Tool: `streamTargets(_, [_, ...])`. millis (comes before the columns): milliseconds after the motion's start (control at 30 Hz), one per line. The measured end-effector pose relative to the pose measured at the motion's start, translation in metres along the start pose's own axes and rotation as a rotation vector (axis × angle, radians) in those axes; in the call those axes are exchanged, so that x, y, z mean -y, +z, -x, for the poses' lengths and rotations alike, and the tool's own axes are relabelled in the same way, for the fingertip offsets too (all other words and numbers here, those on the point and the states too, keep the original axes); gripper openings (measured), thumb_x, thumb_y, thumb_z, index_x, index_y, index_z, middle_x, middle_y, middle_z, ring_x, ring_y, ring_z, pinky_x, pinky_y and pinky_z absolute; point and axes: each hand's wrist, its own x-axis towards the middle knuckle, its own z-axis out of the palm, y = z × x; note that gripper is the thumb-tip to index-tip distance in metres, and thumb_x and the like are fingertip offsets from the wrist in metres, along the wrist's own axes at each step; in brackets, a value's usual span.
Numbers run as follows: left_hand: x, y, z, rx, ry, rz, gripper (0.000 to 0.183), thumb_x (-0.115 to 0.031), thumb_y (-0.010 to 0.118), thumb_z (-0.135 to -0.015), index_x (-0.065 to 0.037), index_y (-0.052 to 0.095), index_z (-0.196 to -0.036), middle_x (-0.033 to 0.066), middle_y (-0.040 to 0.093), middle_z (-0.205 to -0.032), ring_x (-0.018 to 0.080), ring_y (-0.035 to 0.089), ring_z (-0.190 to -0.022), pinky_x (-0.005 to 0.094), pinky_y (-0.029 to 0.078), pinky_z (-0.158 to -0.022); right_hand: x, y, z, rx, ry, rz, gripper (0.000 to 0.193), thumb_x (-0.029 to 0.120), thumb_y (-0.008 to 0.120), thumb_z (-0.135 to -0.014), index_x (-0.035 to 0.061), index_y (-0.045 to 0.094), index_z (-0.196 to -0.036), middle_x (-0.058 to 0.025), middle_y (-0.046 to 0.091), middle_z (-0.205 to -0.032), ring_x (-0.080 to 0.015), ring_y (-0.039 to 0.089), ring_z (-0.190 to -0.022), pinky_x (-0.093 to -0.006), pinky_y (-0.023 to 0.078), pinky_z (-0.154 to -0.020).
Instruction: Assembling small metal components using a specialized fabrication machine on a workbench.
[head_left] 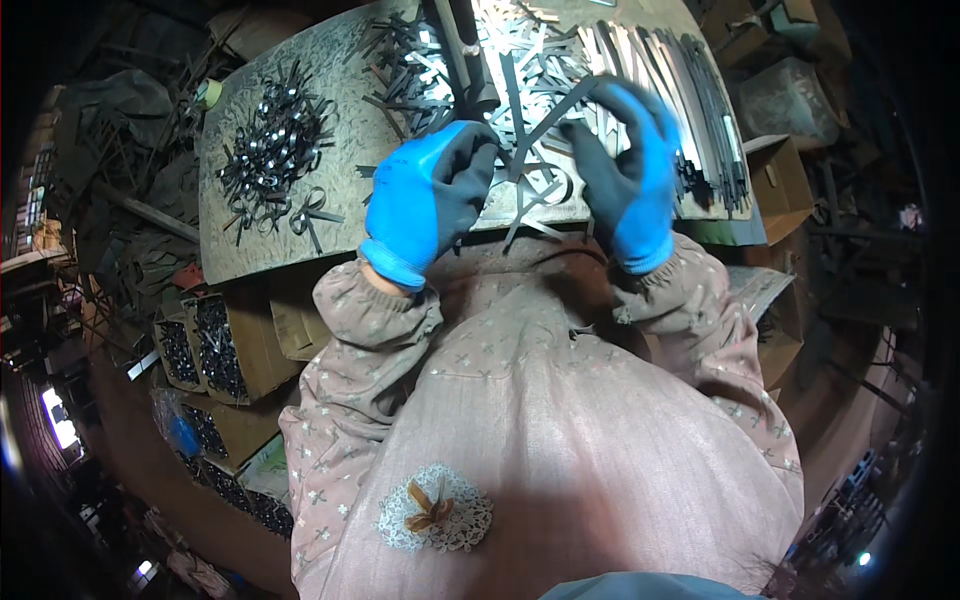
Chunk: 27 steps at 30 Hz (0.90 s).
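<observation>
To the left of your left hand's [430, 192] fingers lies a pile of looped dark strips [278, 150]. Those fingers curl together beside a flat dark strip [557, 115] slanting up to your right hand's [638, 168] fingertips, thumb apart; whether either clamps it, you cannot tell. Straight strips [705, 125] lie right of them.

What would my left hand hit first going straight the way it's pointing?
Probably the dark bar, whose lower end shows just beyond your left hand; depth is unclear, so it might pass beside it toward the loose strips.
</observation>
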Motion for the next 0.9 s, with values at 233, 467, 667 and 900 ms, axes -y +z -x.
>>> streamTargets(233, [-0.02,0.0,0.0,0.045,-0.24,0.561,0.015,-0.009,0.062,-0.095,0.002,0.068,-0.104,0.0024,0.062,-0.076,0.0056,0.047,-0.063,0.0224,0.039,-0.055,0.008,-0.019,-0.041,0.394,-0.646,0.635,0.05,0.013,0.076,-0.076,0.0201,0.067,-0.124,0.0009,0.066,-0.109,-0.024,0.059,-0.1,-0.0347,0.042,-0.096])
streamTargets(467, [0.007,0.008,-0.017,-0.364,0.038,0.065,0.011,-0.008,0.063,-0.094,-0.001,0.069,-0.1,0.0108,0.068,-0.078,0.0161,0.064,-0.068,0.0316,0.05,-0.062,-0.014,0.013,0.011,0.827,-0.022,-0.416,0.051,-0.003,0.052,-0.091,0.0088,0.054,-0.14,-0.0197,0.061,-0.126,-0.0334,0.062,-0.11,-0.0361,0.05,-0.094])
streamTargets(667, [0.027,0.01,-0.048,-0.435,0.081,0.053,0.012,-0.014,0.065,-0.092,-0.002,0.068,-0.091,0.0151,0.069,-0.08,0.0318,0.068,-0.071,0.0371,0.051,-0.065,-0.033,0.041,0.0,0.772,0.163,-0.393,0.041,-0.004,0.053,-0.09,0.0061,0.058,-0.129,-0.0162,0.065,-0.109,-0.0273,0.064,-0.097,-0.0336,0.052,-0.084])
streamTargets(900, [0.067,0.002,-0.095,-0.45,0.096,0.088,0.017,-0.023,0.069,-0.088,-0.006,0.07,-0.092,0.0169,0.07,-0.082,0.038,0.068,-0.078,0.0414,0.053,-0.068,-0.044,0.057,-0.043,0.705,-0.104,-0.347,0.031,0.01,0.067,-0.086,0.0063,0.061,-0.117,-0.0163,0.067,-0.095,-0.0328,0.066,-0.084,-0.0359,0.053,-0.074])
